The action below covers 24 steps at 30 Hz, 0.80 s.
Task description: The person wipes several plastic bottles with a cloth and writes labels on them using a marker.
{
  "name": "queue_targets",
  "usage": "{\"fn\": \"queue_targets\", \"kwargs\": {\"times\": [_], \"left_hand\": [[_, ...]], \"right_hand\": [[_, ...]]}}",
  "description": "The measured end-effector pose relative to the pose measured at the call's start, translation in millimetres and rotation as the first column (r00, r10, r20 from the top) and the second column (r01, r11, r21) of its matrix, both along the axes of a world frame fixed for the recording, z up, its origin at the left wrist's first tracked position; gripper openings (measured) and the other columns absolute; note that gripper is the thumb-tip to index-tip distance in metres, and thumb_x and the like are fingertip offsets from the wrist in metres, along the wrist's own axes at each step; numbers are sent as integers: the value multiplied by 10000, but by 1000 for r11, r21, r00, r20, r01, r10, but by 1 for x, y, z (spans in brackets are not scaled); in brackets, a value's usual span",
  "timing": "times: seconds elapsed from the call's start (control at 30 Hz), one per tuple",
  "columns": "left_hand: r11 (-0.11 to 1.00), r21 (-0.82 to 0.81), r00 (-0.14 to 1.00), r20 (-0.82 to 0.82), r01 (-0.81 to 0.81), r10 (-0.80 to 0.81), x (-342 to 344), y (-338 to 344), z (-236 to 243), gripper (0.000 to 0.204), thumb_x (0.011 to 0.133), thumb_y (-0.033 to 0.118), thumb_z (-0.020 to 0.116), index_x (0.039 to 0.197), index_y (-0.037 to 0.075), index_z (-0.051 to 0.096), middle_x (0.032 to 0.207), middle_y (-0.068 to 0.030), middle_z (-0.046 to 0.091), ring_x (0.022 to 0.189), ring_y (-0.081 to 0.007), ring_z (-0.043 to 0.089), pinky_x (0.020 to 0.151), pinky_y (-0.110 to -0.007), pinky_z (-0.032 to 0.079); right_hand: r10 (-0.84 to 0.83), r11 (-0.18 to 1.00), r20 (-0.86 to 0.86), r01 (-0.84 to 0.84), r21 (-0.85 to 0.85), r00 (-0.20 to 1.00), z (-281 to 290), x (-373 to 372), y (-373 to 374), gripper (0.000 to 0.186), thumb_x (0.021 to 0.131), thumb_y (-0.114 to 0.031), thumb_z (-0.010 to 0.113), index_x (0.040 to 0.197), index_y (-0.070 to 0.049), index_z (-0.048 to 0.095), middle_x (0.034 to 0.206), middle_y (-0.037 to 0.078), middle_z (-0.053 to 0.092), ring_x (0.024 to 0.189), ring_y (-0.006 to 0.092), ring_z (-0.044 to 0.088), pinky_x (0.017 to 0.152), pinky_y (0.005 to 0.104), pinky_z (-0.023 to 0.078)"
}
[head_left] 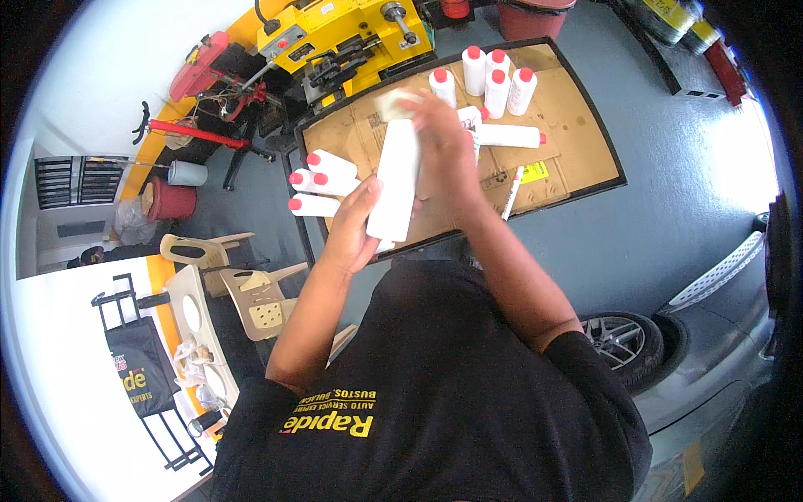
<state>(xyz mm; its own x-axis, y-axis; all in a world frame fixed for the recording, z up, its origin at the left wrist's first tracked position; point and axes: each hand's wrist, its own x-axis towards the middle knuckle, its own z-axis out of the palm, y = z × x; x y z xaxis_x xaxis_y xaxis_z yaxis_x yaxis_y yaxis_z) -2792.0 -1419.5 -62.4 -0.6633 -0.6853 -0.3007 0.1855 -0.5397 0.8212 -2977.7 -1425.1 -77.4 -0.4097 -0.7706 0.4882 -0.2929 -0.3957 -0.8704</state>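
Bottle [393,180], white and long, stands upright above the cardboard-covered tabletop [577,142]. The left hand [355,226] has its grip wrapped round the base to steady it, while the right hand [443,134] closes over the top with a pale cloth [395,102]. Red-capped bottles [322,182] lie alongside; others [495,77] stand grouped behind.

table right half [577,125]: bare cardboard | rear: upright bottles [495,79] | left: lying bottles [322,180]
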Motion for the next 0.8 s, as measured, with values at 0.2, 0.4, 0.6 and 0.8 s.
{"fn": "queue_targets", "kwargs": {"times": [0.2, 0.4, 0.6, 0.8], "left_hand": [[957, -250, 979, 100, -147, 176, 2, 5, -2, 526, 907, 166, 737, 1346, 22, 486, 1172, -105, 666, 1067, -169, 649, 923, -307, 515], [882, -442, 931, 228, -161, 284, -8, 9, -26, 616, 804, -9, 800, 1344, 16, 505, 1176, -40, 643, 1077, -140, 621, 886, -321, 528], [733, -673, 813, 371, -97, 449, 17, -36, -39, 459, 867, 115, 750, 1242, -19, 522, 1142, -87, 650, 1111, -184, 615, 932, -322, 489], [714, -629, 786, 255, -308, 564, 22, -97, -1, 549, 907, 204, 654, 1372, 31, 419, 1233, -117, 596, 1057, -222, 633, 896, -369, 524]], "right_hand": [[126, 898, 865, -426, 108, 486, -15, -19, 23, 355, 1090, -225, 401, 1326, -60, 608, 1238, 97, 619, 1113, 153, 579, 992, 325, 459], [240, 855, 680, -483, 190, 693, -63, 35, 43, 362, 1070, -248, 445, 1321, -42, 607, 1196, 93, 647, 1026, 151, 604, 922, 303, 487], [171, 708, 526, -475, 523, 833, -98, -1, 54, 331, 1073, -228, 448, 1232, -30, 659, 1110, 62, 655, 977, 142, 579, 903, 301, 478], [105, 648, 680, -569, 507, 726, -90, -7, 68, 333, 1072, -232, 456, 1216, -17, 667, 1075, 58, 657, 935, 120, 578, 853, 278, 486]]}}
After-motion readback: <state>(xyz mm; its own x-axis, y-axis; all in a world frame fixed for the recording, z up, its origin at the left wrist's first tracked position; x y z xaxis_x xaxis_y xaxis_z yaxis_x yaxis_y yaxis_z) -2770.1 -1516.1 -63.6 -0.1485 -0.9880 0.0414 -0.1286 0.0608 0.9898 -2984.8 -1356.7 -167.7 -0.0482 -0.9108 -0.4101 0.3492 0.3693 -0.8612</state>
